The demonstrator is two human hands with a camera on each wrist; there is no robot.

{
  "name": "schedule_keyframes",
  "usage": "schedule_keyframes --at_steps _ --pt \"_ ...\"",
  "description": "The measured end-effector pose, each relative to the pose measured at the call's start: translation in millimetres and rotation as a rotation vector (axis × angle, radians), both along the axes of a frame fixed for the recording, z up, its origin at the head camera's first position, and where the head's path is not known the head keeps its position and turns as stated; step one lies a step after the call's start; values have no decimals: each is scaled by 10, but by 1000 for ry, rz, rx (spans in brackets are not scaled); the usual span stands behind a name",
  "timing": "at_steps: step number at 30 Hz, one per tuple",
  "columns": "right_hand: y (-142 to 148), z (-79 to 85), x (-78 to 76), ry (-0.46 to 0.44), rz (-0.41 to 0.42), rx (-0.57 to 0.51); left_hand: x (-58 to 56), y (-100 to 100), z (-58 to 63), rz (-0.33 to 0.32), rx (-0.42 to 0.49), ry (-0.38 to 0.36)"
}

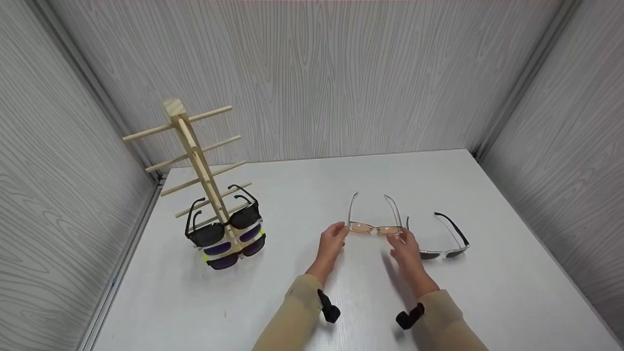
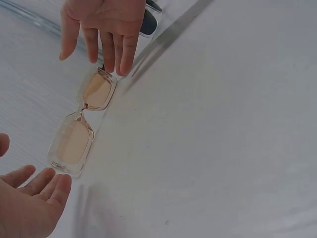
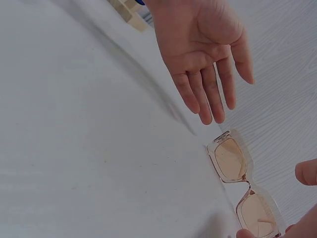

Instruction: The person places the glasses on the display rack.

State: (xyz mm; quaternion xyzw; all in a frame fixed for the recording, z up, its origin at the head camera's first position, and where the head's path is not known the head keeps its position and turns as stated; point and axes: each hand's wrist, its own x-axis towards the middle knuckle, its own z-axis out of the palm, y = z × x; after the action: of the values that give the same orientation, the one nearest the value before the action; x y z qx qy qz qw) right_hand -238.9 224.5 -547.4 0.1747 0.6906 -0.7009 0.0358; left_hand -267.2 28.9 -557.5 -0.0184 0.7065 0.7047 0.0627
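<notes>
Clear-framed glasses with pale orange lenses (image 1: 361, 227) lie on the white table, temples pointing away from me. At their left end is my left hand (image 1: 333, 241), fingers fairly straight and close to the frame corner. My right hand (image 1: 405, 251) is at the other end, its fingertips overlapping the right lens edge in the head view. In the left wrist view, the fingers of the left hand (image 2: 29, 203) extend just beside the glasses (image 2: 74, 141). The right hand (image 3: 303, 218) is partly cut off in the right wrist view; whether it touches the glasses is hard to tell.
Sunglasses with dark lenses and a clear front (image 1: 455, 253) lie right of my right hand. On the left stands a wooden peg rack (image 1: 200, 163), with several sunglasses (image 1: 208, 235) on its lower pegs. Grey wood-grain panels (image 1: 312, 83) enclose the table (image 1: 292, 185).
</notes>
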Motion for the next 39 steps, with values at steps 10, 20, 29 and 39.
schedule_keyframes --at_steps 10,20,29,39 --pt "-11 38 -105 -67 -2 28 -132 66 -11 10 4 -97" --pt "-8 50 -196 -60 32 122 -228 121 -17 -44 -20 -100" --pt "-14 106 -232 -117 63 201 -274 153 7 -59 -44 -128" --pt "6 69 -232 -97 93 243 -289 142 -1 -25 -94 -125"
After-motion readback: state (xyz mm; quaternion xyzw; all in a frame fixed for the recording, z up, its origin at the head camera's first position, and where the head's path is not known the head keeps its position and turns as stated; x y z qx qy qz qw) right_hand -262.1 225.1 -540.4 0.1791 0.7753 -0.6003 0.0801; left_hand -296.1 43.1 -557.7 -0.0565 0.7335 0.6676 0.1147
